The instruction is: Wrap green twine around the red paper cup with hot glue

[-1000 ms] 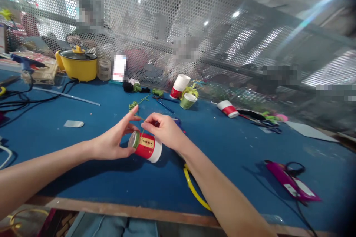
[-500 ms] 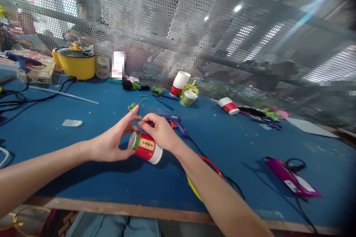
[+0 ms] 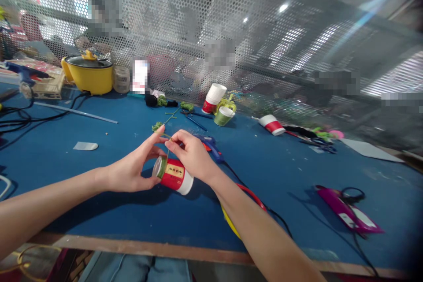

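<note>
My left hand [image 3: 139, 165] grips a red and white paper cup [image 3: 175, 175] near its rim, thumb below and fingers behind. The cup lies tilted on its side, its mouth facing left, with a band of green yarn [image 3: 161, 168] wound round the rim end. My right hand [image 3: 190, 152] pinches a thin green yarn strand [image 3: 168, 153] just above the cup; the strand runs down to the wound band. A small green yarn bundle [image 3: 157, 126] lies beyond my left fingertips. Behind my right hand a blue glue gun [image 3: 213, 149] rests on the table.
Several stacked white cups [image 3: 216, 93] and a green-wrapped cup [image 3: 224, 116] stand at the back. Another red and white cup [image 3: 272, 124] lies on its side. A yellow pot [image 3: 90, 75] is back left, a purple packet [image 3: 346, 211] at right. Perforated metal screen [image 3: 178, 31] backs the table.
My right hand has lifted slightly, drawing the yarn strand up from the cup so that it now shows taut. My left hand and the cup stay almost still.
</note>
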Demonstrator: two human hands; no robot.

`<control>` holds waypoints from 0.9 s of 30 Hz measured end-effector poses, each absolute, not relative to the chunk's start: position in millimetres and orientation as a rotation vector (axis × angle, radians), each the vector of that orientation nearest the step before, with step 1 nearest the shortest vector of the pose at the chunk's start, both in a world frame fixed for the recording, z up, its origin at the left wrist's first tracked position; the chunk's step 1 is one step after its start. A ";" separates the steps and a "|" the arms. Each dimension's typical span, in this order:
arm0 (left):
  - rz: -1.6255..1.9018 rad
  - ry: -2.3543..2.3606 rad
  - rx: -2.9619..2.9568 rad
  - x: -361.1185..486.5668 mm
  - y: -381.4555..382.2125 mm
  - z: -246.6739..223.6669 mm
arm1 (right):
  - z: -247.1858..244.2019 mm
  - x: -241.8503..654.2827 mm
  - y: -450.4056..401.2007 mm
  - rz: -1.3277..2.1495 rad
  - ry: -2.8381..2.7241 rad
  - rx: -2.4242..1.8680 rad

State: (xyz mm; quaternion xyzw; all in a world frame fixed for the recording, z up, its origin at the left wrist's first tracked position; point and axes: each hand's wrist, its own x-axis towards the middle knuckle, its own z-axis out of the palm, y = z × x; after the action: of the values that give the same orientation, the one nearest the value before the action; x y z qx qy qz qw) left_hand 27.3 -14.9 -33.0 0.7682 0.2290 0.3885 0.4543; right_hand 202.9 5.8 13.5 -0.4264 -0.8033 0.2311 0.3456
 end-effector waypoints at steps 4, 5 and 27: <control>0.967 0.552 1.881 27.4 -14.4 -33.7 | 18.9 201.8 2.6 0.585 -2.069 -1.078; 0.969 0.553 1.881 27.3 -14.4 -33.8 | 19.5 201.7 2.2 0.581 -2.065 -1.075; 0.933 0.581 2.016 26.0 -13.1 -30.7 | 2.7 202.4 4.3 0.549 -2.233 -1.341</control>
State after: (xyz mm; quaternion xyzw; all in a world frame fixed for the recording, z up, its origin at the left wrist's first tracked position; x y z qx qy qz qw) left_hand 26.0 -13.1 -30.7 0.8008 0.2309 0.3705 0.4101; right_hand 202.4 4.3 2.7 -0.4893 -0.8148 0.2003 0.2376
